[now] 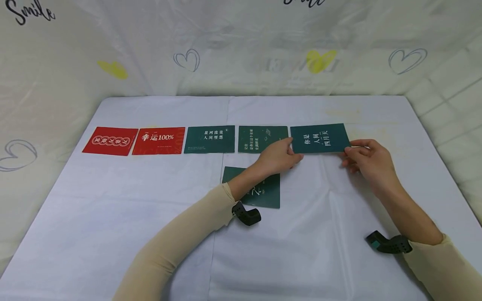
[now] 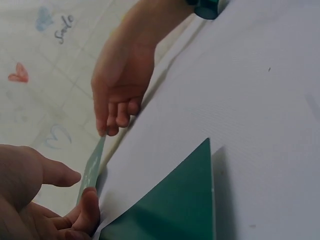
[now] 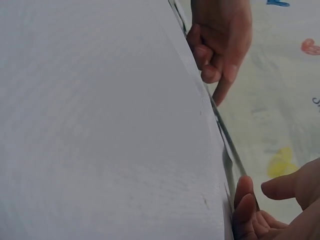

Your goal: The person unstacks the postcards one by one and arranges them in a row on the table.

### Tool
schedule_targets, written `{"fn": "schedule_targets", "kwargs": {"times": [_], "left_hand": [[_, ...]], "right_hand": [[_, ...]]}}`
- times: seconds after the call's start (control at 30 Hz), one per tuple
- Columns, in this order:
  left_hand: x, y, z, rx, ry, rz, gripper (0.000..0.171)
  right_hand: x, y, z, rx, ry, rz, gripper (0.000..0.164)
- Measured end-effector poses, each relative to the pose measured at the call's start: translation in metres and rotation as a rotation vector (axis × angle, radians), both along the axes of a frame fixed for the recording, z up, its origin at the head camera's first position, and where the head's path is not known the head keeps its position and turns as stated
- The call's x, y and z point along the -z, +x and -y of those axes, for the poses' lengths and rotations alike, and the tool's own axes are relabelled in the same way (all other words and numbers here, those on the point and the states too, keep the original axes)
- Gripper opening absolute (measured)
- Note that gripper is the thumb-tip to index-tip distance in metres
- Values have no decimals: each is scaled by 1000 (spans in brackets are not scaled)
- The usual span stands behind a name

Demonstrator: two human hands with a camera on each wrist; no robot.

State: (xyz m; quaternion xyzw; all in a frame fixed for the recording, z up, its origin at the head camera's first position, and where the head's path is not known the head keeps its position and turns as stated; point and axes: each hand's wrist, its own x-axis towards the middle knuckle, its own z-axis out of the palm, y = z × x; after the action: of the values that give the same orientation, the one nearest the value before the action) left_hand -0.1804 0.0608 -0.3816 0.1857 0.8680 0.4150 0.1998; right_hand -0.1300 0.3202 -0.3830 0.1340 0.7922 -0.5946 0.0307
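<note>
A dark green card with white characters (image 1: 318, 139) lies at the right end of a row, held from both sides. My left hand (image 1: 278, 155) grips its lower left corner, fingers at the edge. My right hand (image 1: 373, 161) pinches its lower right corner between thumb and finger. The left wrist view shows this card (image 2: 92, 167) from the side, slanting between the two hands. Just left of it is another green card with plant drawings (image 1: 256, 136), partly covered by my left hand. A further green card (image 1: 273, 194) lies nearer me, partly hidden under my left forearm.
The row continues left with a green card (image 1: 209, 139), a red card reading 100% (image 1: 158, 146) and another red card (image 1: 109, 147). A white cloth (image 1: 113, 217) covers the table. Behind it hangs a pale curtain (image 1: 241, 33) printed with hearts.
</note>
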Motion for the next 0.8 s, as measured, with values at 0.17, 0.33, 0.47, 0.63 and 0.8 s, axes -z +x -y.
{"fn": "schedule_targets", "kwargs": {"times": [0.17, 0.33, 0.47, 0.63, 0.8], "left_hand": [[-2, -1, -1, 0, -33, -5, 73], [-4, 1, -1, -4, -41, 6, 73], [-4, 1, 0, 1, -42, 10, 73], [-4, 1, 0, 2, -39, 14, 74], [-4, 0, -1, 0, -51, 8, 74]], "right_hand": [[-1, 0, 3, 6, 22, 28, 21], [-1, 1, 6, -13, 227, 71, 53], [0, 1, 7, -18, 287, 89, 65], [0, 0, 8, -21, 316, 97, 65], [0, 0, 10, -19, 343, 104, 65]]}}
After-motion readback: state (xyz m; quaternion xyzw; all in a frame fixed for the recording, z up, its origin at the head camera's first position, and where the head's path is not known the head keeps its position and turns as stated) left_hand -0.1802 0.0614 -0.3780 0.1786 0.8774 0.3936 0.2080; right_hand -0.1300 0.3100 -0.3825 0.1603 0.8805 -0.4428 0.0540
